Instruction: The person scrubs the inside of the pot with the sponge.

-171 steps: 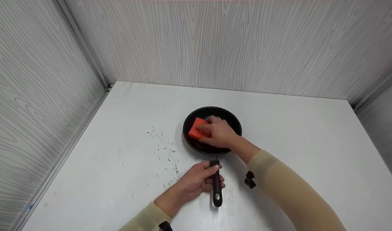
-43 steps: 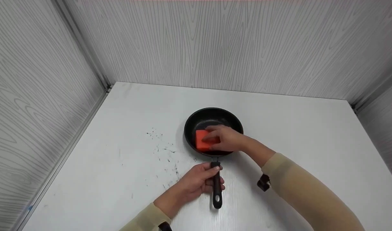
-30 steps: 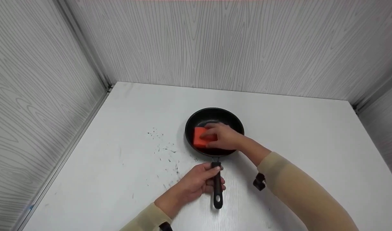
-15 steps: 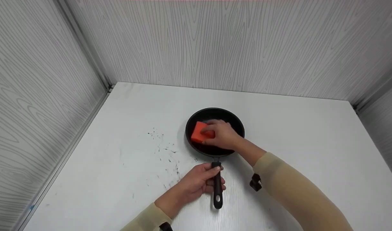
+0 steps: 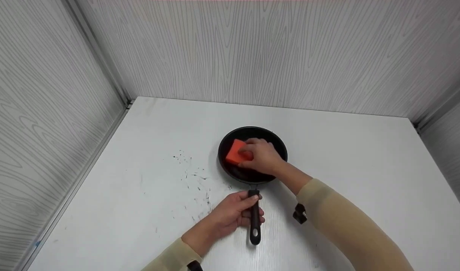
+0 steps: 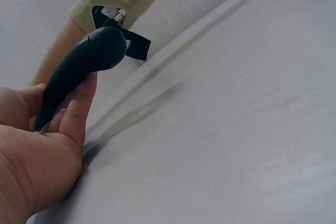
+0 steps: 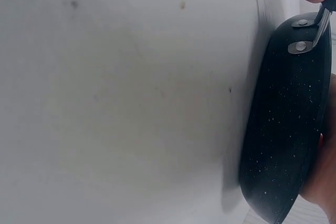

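Note:
A black frying pan (image 5: 249,178) stands at the middle of the white table, its handle (image 5: 255,226) pointing toward the person. My left hand (image 5: 230,212) grips that handle near the pan, thumb on top and fingers underneath. Inside the pan, my right hand (image 5: 262,156) holds an orange-red sponge (image 5: 235,152) against the left part of the pan's inside. In the left wrist view, the handle's rounded end (image 6: 107,48) sticks out beyond the left hand (image 6: 42,161). The right wrist view shows the pan's speckled outer side (image 7: 283,119) and its riveted bracket; the sponge is mostly hidden there.
Dark specks and smears (image 5: 196,175) lie on the white table (image 5: 346,169) left of the pan. Wood-grain panels (image 5: 252,52) enclose the table at the back and on both sides. Both forearms wear beige sleeves (image 5: 335,218) with small dark devices at the wrists.
The right hand has moved the sponge about inside the pan, from near the handle side up toward the left middle, tilting it. The left hand keeps its grip on the handle.

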The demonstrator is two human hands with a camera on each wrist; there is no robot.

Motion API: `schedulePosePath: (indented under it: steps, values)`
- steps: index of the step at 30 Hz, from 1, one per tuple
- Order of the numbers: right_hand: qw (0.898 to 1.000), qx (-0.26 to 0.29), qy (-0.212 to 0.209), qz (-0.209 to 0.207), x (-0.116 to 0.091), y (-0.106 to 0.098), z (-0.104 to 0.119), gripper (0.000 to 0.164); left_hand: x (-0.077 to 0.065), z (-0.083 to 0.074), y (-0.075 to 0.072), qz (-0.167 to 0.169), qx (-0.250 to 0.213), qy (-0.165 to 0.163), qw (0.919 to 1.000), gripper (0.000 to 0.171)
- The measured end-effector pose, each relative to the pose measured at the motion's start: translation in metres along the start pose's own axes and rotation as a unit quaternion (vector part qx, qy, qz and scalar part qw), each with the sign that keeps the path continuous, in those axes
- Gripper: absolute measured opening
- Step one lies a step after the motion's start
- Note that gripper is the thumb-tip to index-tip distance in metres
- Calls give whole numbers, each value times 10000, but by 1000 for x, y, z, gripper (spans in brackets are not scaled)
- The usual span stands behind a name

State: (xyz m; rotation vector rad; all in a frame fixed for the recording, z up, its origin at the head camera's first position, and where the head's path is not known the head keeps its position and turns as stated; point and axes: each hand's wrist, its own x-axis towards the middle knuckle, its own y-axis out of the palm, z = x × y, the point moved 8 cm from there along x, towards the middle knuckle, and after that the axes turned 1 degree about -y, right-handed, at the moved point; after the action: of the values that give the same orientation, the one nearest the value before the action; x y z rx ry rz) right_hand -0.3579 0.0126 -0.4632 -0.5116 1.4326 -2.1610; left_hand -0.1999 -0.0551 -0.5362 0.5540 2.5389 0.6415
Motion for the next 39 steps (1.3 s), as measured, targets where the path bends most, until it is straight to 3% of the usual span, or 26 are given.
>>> schedulePosePath:
  steps: [21,39]
  values:
    - [9963,-642,538,-202,-10,-10,-21,45,1,3,1,-94,22,28,9999,37]
    - [9972,-591,446,50,-21,-21,-24,43,1,0,-1,-146,-18,6,9999,34]
